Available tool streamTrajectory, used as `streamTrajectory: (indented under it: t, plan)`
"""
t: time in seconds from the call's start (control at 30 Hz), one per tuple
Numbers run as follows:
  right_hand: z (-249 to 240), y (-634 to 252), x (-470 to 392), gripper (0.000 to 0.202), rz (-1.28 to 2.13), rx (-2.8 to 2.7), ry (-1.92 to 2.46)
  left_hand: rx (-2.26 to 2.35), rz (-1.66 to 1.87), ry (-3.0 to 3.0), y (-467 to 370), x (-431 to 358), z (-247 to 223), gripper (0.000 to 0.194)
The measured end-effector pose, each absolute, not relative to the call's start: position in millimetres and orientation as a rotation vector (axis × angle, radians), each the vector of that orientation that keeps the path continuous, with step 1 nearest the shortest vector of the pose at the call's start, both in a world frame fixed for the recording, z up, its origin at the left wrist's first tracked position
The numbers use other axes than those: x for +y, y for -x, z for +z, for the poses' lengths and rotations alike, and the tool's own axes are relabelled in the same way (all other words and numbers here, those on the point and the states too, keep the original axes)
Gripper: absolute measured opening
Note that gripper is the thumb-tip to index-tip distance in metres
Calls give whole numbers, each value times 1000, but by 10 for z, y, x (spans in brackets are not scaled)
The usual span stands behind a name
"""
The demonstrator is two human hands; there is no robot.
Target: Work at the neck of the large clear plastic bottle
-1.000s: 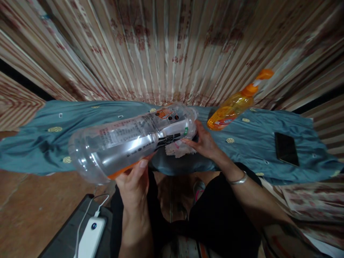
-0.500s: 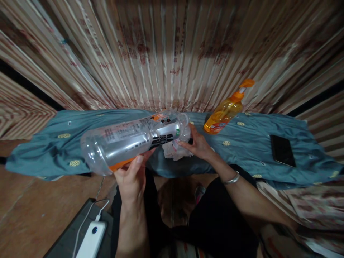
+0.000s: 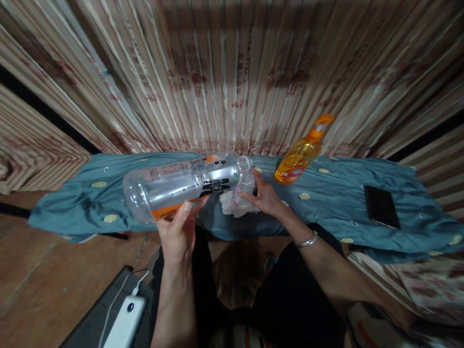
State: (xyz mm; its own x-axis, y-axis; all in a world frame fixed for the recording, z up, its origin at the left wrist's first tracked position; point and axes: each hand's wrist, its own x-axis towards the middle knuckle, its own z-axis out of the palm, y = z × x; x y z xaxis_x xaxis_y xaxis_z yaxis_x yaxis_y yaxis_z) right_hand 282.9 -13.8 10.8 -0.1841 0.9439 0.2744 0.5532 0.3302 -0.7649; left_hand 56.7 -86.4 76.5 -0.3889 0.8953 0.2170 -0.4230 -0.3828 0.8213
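My left hand [image 3: 179, 229] is closed around the lower side of a large clear plastic bottle [image 3: 174, 186] with a silver, black and orange label. The bottle lies almost level in the air, its open neck pointing right and its base to the left. My right hand [image 3: 266, 193] grips a small clear plastic container [image 3: 247, 183] right by the bottle's mouth; its full shape is partly hidden by my fingers and the bottle. Whether the two touch, I cannot tell. Below them, a crumpled whitish wrapper or tissue [image 3: 232, 205] rests on the blue-green cloth [image 3: 319, 208].
An orange pump bottle [image 3: 297, 159] of yellow-orange liquid stands behind my right hand. Further right lies a dark flat device [image 3: 382, 207]. A white power bank [image 3: 125, 321] with a cable sits on a dark surface at lower left. A pleated patterned curtain [image 3: 224, 72] hangs behind.
The whole view has shifted slightly. The large bottle's base has come right and its neck appears a little lower, so its mouth shows more clearly. Both hands keep their holds.
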Motion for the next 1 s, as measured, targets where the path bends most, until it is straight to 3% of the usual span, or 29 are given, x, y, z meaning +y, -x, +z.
streamTrajectory:
  t: [0.2,0.63,1.0]
  plan:
    - [88,-2828,-112,86,641,-1871,1294,819,1917,-809,-585,-828,786,30]
    - [110,-2817,-113,83,656,-1852,1314,840,1890,-829,-614,-821,868,53]
    - [115,-2814,-119,81,665,-1840,1311,842,1873,-828,-580,-789,870,47]
